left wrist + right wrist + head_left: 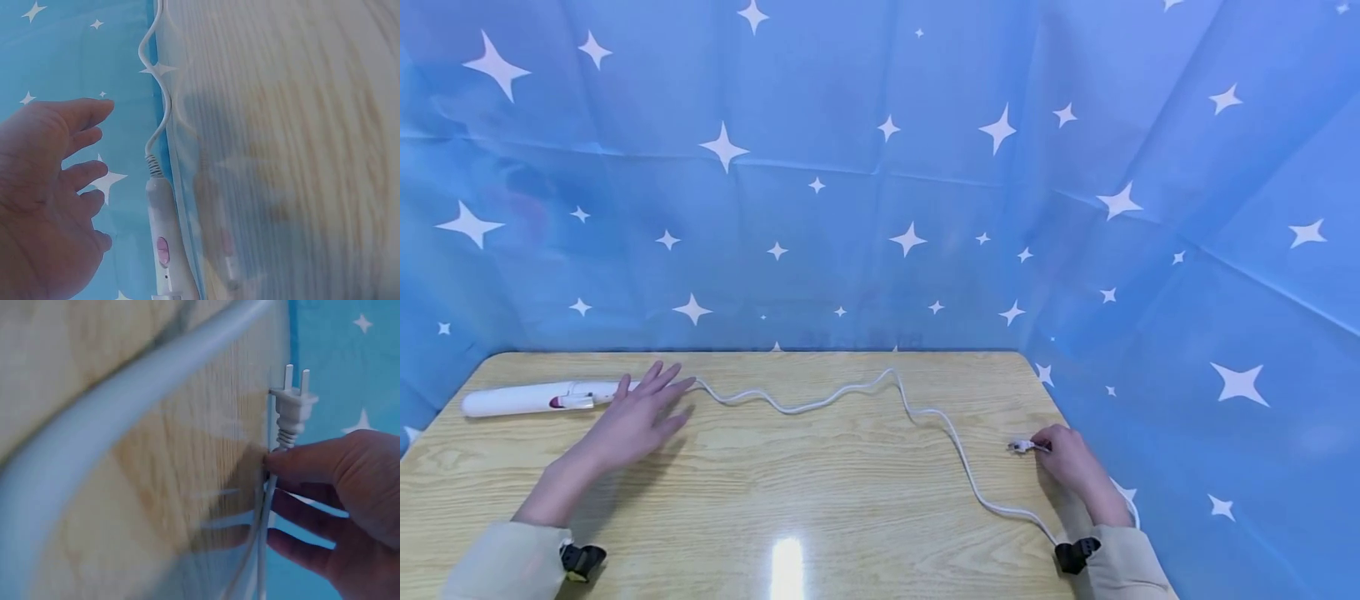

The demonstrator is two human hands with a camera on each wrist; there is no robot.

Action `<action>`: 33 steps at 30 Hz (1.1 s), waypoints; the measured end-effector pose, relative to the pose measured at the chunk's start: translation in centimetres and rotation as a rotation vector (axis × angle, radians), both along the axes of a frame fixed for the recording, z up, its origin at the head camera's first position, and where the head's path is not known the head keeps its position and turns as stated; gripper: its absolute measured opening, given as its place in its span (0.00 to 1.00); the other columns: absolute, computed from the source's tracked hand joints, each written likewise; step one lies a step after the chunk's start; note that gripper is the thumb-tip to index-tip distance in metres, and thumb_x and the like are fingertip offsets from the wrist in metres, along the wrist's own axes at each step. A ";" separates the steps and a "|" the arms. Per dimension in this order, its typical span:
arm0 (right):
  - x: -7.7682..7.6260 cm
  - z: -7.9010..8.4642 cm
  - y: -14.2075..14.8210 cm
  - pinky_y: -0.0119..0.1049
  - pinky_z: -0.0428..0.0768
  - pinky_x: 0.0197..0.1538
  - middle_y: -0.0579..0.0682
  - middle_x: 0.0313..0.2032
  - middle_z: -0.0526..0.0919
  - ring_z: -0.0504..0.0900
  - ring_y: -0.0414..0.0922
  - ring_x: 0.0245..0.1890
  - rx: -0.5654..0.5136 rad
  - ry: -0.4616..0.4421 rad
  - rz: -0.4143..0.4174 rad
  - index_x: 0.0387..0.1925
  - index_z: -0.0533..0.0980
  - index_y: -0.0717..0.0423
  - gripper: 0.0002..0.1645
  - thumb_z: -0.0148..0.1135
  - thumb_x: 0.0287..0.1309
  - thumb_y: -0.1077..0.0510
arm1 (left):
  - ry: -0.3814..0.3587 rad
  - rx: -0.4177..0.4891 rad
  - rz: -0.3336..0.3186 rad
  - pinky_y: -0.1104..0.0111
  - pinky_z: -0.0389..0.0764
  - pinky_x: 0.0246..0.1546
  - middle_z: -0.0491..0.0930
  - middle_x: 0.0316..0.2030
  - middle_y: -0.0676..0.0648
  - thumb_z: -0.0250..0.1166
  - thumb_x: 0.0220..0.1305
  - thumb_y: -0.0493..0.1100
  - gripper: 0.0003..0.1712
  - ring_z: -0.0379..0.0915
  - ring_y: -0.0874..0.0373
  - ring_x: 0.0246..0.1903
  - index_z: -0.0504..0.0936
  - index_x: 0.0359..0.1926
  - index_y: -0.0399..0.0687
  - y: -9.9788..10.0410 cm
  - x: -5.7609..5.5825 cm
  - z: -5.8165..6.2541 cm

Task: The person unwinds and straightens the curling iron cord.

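Note:
A white curling iron (520,399) lies along the back left of the table, its barrel toward the left edge. My left hand (638,418) hovers over the handle end with fingers spread and holds nothing. In the left wrist view the handle (165,219) shows a pink switch (163,251), and the hand stands apart from it. On the right, my right hand (1070,457) pinches the white cord just behind its two-pin plug (1021,447). The pins point away from the thumb (300,461) in the right wrist view, with the cord trailing below the fingers.
The cord (805,408) runs in loose waves from the handle across the wooden table (760,483) to the right wrist. Part of it passes close before the right wrist camera. A blue star-patterned cloth (820,217) stands behind the table and along its right side.

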State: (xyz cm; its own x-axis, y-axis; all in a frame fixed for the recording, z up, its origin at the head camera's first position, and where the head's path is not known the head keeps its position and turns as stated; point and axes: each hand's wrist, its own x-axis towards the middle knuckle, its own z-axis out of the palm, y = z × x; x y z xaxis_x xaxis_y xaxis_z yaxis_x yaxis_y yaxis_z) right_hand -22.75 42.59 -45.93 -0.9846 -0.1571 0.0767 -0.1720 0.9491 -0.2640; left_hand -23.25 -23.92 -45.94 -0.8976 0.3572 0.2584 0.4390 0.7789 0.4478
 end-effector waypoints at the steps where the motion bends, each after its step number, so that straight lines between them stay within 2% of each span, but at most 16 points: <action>1: -0.1 -0.1 0.1 0.56 0.87 0.42 0.59 0.37 0.85 0.84 0.59 0.39 -0.003 -0.007 -0.010 0.39 0.85 0.65 0.07 0.67 0.59 0.71 | -0.003 0.004 -0.002 0.27 0.31 0.71 0.56 0.73 0.25 0.64 0.73 0.44 0.31 0.42 0.25 0.74 0.70 0.71 0.34 0.0 0.0 0.0; 5: -1.0 -0.2 0.0 0.52 0.87 0.40 0.56 0.37 0.87 0.84 0.55 0.38 -0.012 -0.029 -0.036 0.39 0.87 0.63 0.06 0.68 0.61 0.69 | -0.006 0.005 0.002 0.29 0.32 0.72 0.57 0.72 0.24 0.64 0.73 0.43 0.31 0.45 0.24 0.73 0.70 0.71 0.33 0.1 0.2 0.0; 11: -3.1 0.0 -1.0 0.44 0.83 0.33 0.54 0.36 0.88 0.83 0.48 0.34 -0.052 -0.011 -0.068 0.39 0.88 0.60 0.06 0.67 0.65 0.64 | 0.012 -0.040 0.026 0.26 0.41 0.71 0.61 0.70 0.24 0.65 0.71 0.42 0.33 0.50 0.22 0.70 0.69 0.71 0.33 0.0 0.5 -0.3; 18: -5.8 0.5 -3.1 0.53 0.86 0.39 0.61 0.40 0.88 0.85 0.57 0.39 -0.075 0.047 -0.153 0.44 0.87 0.65 0.11 0.64 0.68 0.62 | 0.013 -0.049 0.034 0.25 0.42 0.69 0.61 0.70 0.23 0.66 0.70 0.41 0.35 0.50 0.23 0.71 0.67 0.72 0.34 -0.3 0.9 -0.5; 25: -7.8 0.4 -4.4 0.44 0.82 0.27 0.63 0.39 0.87 0.83 0.51 0.28 -0.085 0.021 -0.222 0.43 0.86 0.66 0.13 0.60 0.69 0.61 | 0.006 -0.034 0.020 0.26 0.39 0.71 0.60 0.71 0.24 0.67 0.68 0.40 0.36 0.48 0.23 0.72 0.67 0.73 0.36 -0.1 1.1 -0.3; 28: -8.4 0.0 -4.6 0.46 0.83 0.28 0.64 0.40 0.87 0.83 0.53 0.30 -0.068 0.024 -0.243 0.43 0.86 0.66 0.14 0.59 0.69 0.61 | 0.006 -0.031 0.014 0.27 0.40 0.71 0.60 0.71 0.24 0.67 0.68 0.40 0.36 0.48 0.24 0.72 0.67 0.73 0.35 0.0 1.1 -0.3; 33: -8.4 -0.5 -4.6 0.54 0.86 0.36 0.66 0.43 0.86 0.85 0.59 0.37 -0.059 0.009 -0.263 0.46 0.84 0.68 0.13 0.60 0.69 0.61 | 0.009 -0.038 0.002 0.26 0.43 0.70 0.60 0.71 0.24 0.68 0.67 0.39 0.36 0.48 0.24 0.72 0.67 0.72 0.34 0.3 1.2 -0.4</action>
State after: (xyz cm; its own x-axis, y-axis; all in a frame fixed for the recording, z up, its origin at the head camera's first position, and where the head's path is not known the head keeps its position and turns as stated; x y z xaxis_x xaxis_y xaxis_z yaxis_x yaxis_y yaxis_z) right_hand -31.13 37.94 -46.44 -0.9902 0.1089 0.0874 0.0757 0.9446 -0.3195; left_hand -22.07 -23.60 -46.38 -0.8958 0.3654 0.2530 0.4416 0.7960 0.4139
